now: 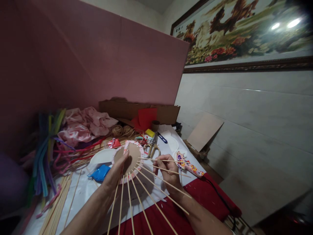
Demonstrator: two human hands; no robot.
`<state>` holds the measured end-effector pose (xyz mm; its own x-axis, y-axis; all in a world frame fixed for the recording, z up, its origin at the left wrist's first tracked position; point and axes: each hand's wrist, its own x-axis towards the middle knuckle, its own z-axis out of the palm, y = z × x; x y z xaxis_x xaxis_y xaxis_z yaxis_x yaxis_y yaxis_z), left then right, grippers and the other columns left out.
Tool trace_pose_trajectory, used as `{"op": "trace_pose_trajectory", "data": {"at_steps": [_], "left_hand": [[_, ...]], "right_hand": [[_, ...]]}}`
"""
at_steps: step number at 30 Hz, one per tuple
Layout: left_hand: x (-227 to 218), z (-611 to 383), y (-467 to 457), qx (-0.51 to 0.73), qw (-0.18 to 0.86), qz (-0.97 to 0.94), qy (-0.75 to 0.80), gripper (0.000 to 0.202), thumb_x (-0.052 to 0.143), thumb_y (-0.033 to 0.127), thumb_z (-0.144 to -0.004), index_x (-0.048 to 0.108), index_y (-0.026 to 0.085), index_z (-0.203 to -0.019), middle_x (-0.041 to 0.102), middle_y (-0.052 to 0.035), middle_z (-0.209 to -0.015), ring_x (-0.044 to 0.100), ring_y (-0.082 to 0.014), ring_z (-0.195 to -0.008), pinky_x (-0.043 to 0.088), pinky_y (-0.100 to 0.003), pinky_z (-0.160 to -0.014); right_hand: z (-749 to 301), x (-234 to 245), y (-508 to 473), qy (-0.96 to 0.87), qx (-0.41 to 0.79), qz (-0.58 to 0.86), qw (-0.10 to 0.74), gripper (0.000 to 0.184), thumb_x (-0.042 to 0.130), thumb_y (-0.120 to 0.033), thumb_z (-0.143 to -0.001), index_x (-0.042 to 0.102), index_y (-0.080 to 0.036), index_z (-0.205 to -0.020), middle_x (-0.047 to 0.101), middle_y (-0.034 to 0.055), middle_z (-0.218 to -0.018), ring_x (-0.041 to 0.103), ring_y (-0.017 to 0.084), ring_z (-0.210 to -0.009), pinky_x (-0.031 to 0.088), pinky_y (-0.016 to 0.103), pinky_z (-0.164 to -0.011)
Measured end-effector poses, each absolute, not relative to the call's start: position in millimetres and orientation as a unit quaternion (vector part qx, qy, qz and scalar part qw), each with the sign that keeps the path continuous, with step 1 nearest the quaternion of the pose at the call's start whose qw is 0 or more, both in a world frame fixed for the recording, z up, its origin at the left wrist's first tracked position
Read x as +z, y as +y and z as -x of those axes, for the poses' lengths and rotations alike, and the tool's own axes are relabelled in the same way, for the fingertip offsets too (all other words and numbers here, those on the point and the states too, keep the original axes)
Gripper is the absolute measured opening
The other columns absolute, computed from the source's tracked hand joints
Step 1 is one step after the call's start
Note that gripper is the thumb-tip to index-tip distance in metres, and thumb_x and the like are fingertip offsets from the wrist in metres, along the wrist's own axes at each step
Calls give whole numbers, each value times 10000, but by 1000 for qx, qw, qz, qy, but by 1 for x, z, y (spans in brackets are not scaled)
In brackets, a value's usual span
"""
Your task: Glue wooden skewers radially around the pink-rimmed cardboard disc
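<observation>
My left hand grips the left edge of a round cardboard disc, its thumb lying on the face. Pink-and-white patterned material covers the disc's rim. Several thin wooden sticks fan out from the disc's lower and right edge towards me. At the right side, my right hand closes its thumb and fingers round the uppermost wooden stick, with another stick crossing the same hand. Just beyond lie scissors with gold-coloured handles. A flower-patterned glue gun with a black cord rests right of my right hand.
Left of my hands are a blue packet, a bundle of loose sticks and coloured pipe cleaners. Pink cloth, twine balls and a utility knife lie farther back. Red cloth covers the near right edge.
</observation>
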<state>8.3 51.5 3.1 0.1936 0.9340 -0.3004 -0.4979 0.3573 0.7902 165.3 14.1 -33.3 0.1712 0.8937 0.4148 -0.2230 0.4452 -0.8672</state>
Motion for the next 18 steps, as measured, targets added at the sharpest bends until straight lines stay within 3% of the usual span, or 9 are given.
{"op": "trace_pose_trajectory", "data": {"at_steps": [18], "left_hand": [[4,-9,52,492,737,-251,389,360,504,259,-740,534,150,-1081,669,-76,-797,628,-180,-703,500,-265,-658]], "right_hand": [[-166,-33,13,-513,402,346,675,65,455,-256,-802,450,-193,-817,529,-2,-687,510,100,-530,399,237,-467]]}}
